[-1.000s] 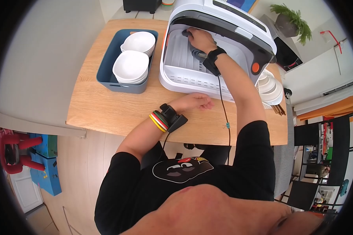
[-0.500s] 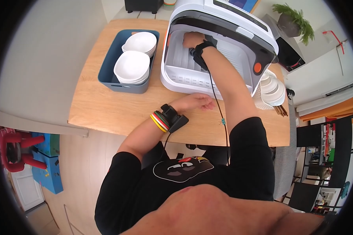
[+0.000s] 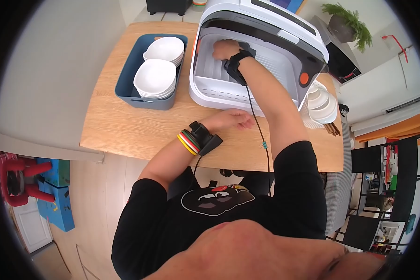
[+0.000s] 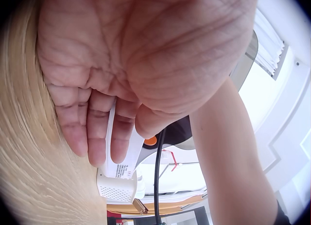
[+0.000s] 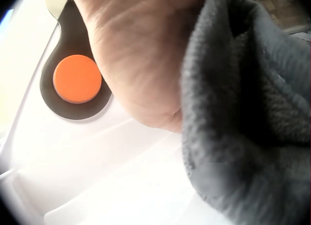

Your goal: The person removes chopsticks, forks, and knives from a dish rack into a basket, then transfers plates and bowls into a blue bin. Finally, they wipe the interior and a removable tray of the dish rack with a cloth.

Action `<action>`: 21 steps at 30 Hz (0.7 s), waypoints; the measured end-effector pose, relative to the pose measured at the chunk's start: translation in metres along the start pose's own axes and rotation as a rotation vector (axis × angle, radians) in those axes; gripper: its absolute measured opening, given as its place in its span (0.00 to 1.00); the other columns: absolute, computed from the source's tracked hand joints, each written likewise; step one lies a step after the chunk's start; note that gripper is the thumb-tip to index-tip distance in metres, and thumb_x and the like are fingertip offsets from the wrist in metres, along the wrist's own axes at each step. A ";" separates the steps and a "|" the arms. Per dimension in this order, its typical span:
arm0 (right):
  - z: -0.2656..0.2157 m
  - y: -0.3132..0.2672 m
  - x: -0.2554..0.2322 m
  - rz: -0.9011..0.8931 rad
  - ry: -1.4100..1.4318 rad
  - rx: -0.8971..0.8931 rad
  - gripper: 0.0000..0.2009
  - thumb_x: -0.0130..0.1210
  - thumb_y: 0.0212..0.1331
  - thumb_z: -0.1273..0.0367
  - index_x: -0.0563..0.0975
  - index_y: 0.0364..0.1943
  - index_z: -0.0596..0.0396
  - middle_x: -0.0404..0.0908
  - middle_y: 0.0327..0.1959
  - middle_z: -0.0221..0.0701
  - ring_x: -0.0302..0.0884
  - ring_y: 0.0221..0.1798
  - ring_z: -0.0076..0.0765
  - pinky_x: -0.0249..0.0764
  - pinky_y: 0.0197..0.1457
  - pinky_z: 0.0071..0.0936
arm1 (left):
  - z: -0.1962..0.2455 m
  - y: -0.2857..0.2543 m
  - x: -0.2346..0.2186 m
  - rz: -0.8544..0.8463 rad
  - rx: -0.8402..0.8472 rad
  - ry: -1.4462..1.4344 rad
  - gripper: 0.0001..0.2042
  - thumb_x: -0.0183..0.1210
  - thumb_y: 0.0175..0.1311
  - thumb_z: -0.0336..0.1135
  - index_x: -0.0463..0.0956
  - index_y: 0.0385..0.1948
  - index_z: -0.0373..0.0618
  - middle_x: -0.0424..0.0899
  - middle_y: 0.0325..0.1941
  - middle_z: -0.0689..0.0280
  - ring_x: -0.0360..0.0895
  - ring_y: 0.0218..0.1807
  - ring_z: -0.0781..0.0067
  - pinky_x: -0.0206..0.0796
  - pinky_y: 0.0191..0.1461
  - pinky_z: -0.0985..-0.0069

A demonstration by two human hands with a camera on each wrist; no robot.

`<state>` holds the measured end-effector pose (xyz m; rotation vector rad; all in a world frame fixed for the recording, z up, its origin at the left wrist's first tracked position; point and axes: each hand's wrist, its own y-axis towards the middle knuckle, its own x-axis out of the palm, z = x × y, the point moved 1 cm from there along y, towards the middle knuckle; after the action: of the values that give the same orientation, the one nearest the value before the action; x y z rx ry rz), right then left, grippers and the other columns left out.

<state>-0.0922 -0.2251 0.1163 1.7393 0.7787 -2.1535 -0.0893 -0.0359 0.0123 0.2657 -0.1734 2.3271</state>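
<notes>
Inside a white cabinet with a raised dark lid [image 3: 312, 51], my right hand [image 3: 226, 48] holds a bunched grey cloth [image 5: 214, 113] against the left part of the ribbed interior. In the right wrist view the fleecy cloth bulges out beside the palm, and the fingertips are hidden. An orange round knob [image 5: 77, 79] on the cabinet's side shows behind that hand. My left hand [image 3: 231, 120] rests palm up on the wooden table in front of the cabinet, fingers loosely bent with nothing in them. Its palm and fingers [image 4: 97, 123] fill much of the left wrist view.
A blue bin [image 3: 126, 79] with two stacks of white bowls [image 3: 155, 77] stands left of the cabinet. To the right, a white basket [image 3: 310, 119] holds white dishes and brown sticks [image 3: 331, 129]. A black cable [image 3: 256, 116] hangs from the right wrist across the table edge.
My right hand has moved left inside the cabinet with the grey cloth, which now shows less from above. The left hand has stayed on the table.
</notes>
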 end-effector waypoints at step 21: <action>-0.011 -0.042 0.005 -0.033 0.065 -0.099 0.18 0.49 0.44 0.67 0.80 0.39 0.60 0.80 0.42 0.47 0.78 0.46 0.50 0.73 0.50 0.39 | 0.002 0.000 -0.001 -0.009 -0.006 0.007 0.18 0.43 0.71 0.46 0.75 0.44 0.42 0.78 0.43 0.68 0.72 0.48 0.79 0.63 0.54 0.78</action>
<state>-0.1066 -0.1840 0.1202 1.7658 0.9210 -2.0503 -0.0884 -0.0363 0.0137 0.2549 -0.1759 2.3178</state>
